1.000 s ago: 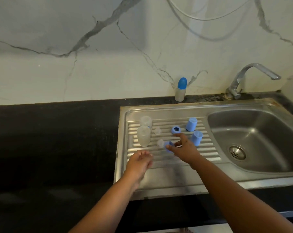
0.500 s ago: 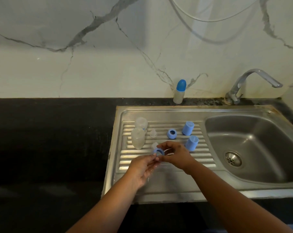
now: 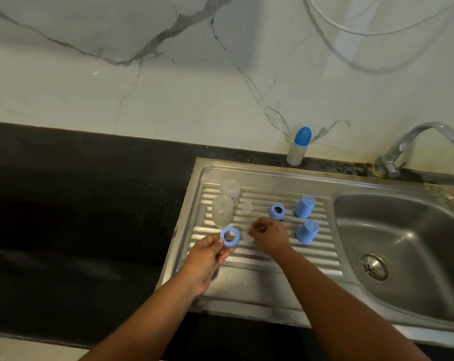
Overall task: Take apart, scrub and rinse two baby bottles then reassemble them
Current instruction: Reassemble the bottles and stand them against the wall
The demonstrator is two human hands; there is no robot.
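**Parts on the drainboard**

On the drainboard [image 3: 259, 259], two bottles [image 3: 222, 214] stand at the left, a nipple [image 3: 246, 206] and ring [image 3: 277, 212] midway, two caps [image 3: 304, 206] at the right beside the basin [image 3: 403, 246]. A capped bottle [image 3: 298, 147] stands behind on the worktop [image 3: 77, 217].

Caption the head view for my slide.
Left hand holds a blue plastic collar ring; right hand pinches a clear nipple over the steel drainboard.

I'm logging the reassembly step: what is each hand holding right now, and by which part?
The left hand pinches the blue collar ring by its outer rim. The right hand pinches something small and clear, too faint to identify.
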